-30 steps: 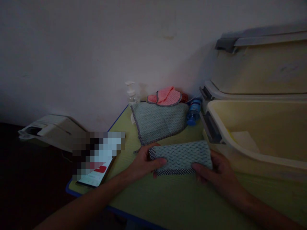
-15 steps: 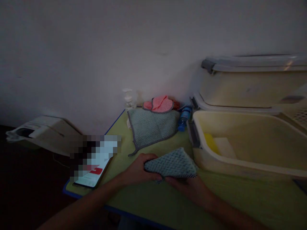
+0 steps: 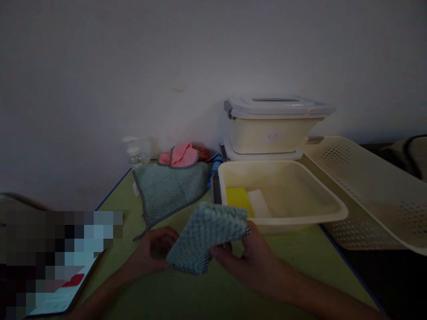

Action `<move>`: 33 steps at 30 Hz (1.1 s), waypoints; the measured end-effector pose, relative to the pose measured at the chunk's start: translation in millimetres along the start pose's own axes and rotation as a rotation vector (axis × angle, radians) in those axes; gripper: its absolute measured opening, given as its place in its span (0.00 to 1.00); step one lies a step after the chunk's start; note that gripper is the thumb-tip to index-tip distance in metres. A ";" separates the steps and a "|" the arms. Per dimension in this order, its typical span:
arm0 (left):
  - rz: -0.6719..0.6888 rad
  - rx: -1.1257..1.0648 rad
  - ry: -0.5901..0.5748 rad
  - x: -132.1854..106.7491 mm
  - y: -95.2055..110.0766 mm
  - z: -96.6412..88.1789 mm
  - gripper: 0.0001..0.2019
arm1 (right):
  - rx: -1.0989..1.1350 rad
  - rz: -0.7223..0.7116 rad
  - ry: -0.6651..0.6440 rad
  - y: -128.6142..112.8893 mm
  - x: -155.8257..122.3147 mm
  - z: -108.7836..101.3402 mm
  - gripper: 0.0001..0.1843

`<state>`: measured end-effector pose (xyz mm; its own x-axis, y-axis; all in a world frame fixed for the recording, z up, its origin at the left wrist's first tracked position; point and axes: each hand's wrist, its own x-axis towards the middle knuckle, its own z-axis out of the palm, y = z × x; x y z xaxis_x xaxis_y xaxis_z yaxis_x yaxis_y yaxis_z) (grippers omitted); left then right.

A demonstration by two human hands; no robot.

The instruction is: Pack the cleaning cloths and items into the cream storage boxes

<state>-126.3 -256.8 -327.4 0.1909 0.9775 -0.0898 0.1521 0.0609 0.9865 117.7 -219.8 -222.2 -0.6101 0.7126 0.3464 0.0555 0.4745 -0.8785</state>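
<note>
A folded blue-green cleaning cloth (image 3: 207,235) with a black-and-white checked edge is held up over the table, tilted. My right hand (image 3: 256,262) grips its right side, thumb in front and the other fingers mostly hidden behind. At the cloth's left edge is my left hand (image 3: 153,251), its fingers curved and apart from the thumb; whether the tips touch the cloth I cannot tell. Behind the hands a larger blue-green cloth (image 3: 173,189) lies spread on the table, with a pink cloth (image 3: 185,155) at its far edge.
To the right stands an open cream bin (image 3: 300,218) containing a yellow sponge-like block (image 3: 238,200) and a white piece (image 3: 260,204). Behind it is a lidded box (image 3: 270,135); a perforated basket (image 3: 367,191) is farther right. A blue bottle (image 3: 215,169), pump bottle (image 3: 134,153) and phone (image 3: 60,295) surround the cloths.
The view has swung to the right, bringing the basket into sight. My left hand has loosened from the folded cloth and spread its fingers; my right hand keeps hold as the cloth tilts.
</note>
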 end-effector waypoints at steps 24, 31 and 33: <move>-0.159 -0.187 0.234 -2.5 6.8 4.6 0.16 | -0.715 0.842 -0.205 29.1 31.3 -185.3 0.11; -0.175 -0.173 0.227 -1.9 3.8 3.0 0.18 | -1.290 0.505 -0.309 31.0 34.7 -167.4 0.06; -0.181 -0.194 0.227 -1.6 3.5 2.6 0.18 | -1.324 0.431 -0.325 33.5 31.7 -161.1 0.08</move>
<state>-123.6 -258.7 -324.1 -0.0457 0.9661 -0.2542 -0.0273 0.2532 0.9670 227.5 -98.0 -187.6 -0.4969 0.8604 -0.1128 0.8532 0.5081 0.1178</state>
